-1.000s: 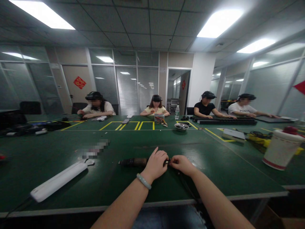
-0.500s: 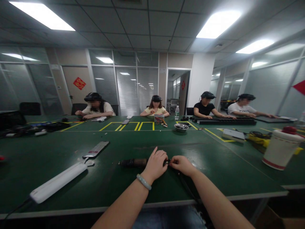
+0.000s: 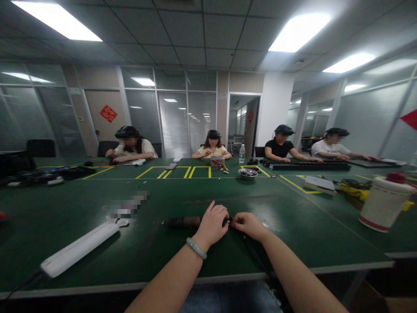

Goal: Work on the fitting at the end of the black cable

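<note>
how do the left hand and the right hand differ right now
The left hand lies over the dark tool, while the right hand pinches at the tool's right end. The left hand has a bangle at its wrist; the right hand has none. Both are bare and ungloved, close together above the table.

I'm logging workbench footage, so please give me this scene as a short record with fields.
Left hand: laid over the dark cylindrical tool, grip partly hidden
Right hand: pinched at the tool's right end; anything held there is too small to tell
Surface: smooth green tabletop
Left side: long white plastic-looking bar
Right side: cream cylindrical container
Beyond: shiny round metal bowl
</note>
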Action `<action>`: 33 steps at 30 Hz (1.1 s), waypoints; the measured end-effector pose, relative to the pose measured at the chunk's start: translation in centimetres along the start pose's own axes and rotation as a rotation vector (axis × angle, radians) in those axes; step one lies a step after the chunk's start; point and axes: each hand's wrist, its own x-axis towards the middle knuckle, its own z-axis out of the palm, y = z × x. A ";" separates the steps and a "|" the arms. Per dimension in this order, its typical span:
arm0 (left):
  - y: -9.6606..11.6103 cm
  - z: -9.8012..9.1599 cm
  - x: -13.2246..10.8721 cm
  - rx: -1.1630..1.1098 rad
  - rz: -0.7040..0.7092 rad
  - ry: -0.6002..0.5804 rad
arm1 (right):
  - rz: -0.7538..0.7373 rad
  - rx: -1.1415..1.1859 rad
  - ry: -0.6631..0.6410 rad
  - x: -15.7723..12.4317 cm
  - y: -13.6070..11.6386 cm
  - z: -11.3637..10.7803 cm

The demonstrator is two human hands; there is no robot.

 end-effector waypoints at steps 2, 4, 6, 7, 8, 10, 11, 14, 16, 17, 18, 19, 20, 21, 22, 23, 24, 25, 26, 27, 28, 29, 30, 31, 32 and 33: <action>-0.1 0.1 0.0 0.000 -0.011 0.005 | 0.002 0.003 -0.003 0.0 0.2 0.1; -0.1 0.2 0.0 -0.005 -0.014 0.000 | 0.002 0.005 -0.008 0.0 0.3 0.1; 0.0 0.2 0.0 -0.012 -0.011 -0.012 | -0.002 0.000 -0.009 0.1 0.4 0.1; 0.0 0.1 0.0 -0.016 -0.008 -0.020 | -0.003 -0.002 -0.008 0.1 0.5 0.1; 0.0 0.1 0.0 -0.020 -0.003 -0.027 | -0.004 -0.003 -0.006 0.1 0.5 0.1; 0.1 0.0 0.0 -0.028 0.001 -0.037 | -0.005 -0.004 -0.005 0.1 0.6 0.1; 0.1 -0.1 0.0 -0.032 0.001 -0.037 | -0.008 -0.005 -0.004 0.1 0.6 0.2; 0.1 -0.1 0.0 -0.031 -0.012 -0.040 | -0.013 -0.014 0.001 0.1 0.6 0.2; 0.1 -0.1 0.0 -0.025 -0.034 -0.058 | -0.012 -0.016 0.000 0.1 0.6 0.2; 0.1 0.0 0.0 -0.022 -0.052 -0.074 | -0.012 -0.018 -0.001 0.0 0.6 0.1; 0.1 0.0 0.0 -0.019 -0.072 -0.092 | -0.014 -0.021 -0.001 0.0 0.5 0.1; 0.1 0.0 0.0 -0.016 -0.089 -0.112 | -0.015 -0.024 0.000 0.0 0.4 0.1; 0.1 0.0 0.0 -0.011 -0.103 -0.131 | -0.015 -0.027 -0.001 0.0 0.3 0.0; 0.1 0.0 0.0 -0.004 -0.112 -0.149 | -0.013 -0.027 -0.002 -0.1 0.2 0.0; 0.1 0.0 0.0 0.005 -0.117 -0.165 | -0.009 -0.025 -0.003 -0.1 0.1 -0.1; 0.1 -0.1 0.0 0.015 -0.119 -0.177 | -0.004 -0.020 -0.005 -0.1 0.0 -0.1; 0.2 -0.1 0.0 0.022 -0.119 -0.188 | -0.002 -0.015 -0.009 -0.2 -0.2 -0.2; 0.2 -0.1 0.0 0.027 -0.118 -0.196 | -0.001 -0.011 -0.011 -0.2 -0.3 -0.2; 0.2 -0.2 0.0 0.030 -0.117 -0.199 | -0.002 -0.008 -0.011 -0.2 -0.3 -0.2; 0.2 -0.2 0.0 0.030 -0.116 -0.199 | -0.003 -0.007 -0.011 -0.2 -0.3 -0.2; 0.2 -0.2 0.0 0.030 -0.113 -0.196 | -0.002 -0.009 -0.011 -0.2 -0.3 -0.2; 0.1 -0.1 0.0 0.028 -0.109 -0.191 | -0.001 -0.012 -0.011 -0.1 -0.2 -0.2; 0.1 -0.1 0.0 0.027 -0.107 -0.185 | 0.000 -0.016 -0.010 -0.1 -0.1 -0.1; 0.1 0.0 0.0 0.025 -0.105 -0.180 | 0.001 -0.019 -0.009 -0.1 0.0 -0.1; 0.0 0.0 0.0 0.024 -0.103 -0.176 | 0.001 -0.020 -0.010 -0.1 0.1 -0.1; 0.0 0.1 0.0 0.022 -0.100 -0.173 | 0.000 -0.020 -0.010 0.0 0.2 0.0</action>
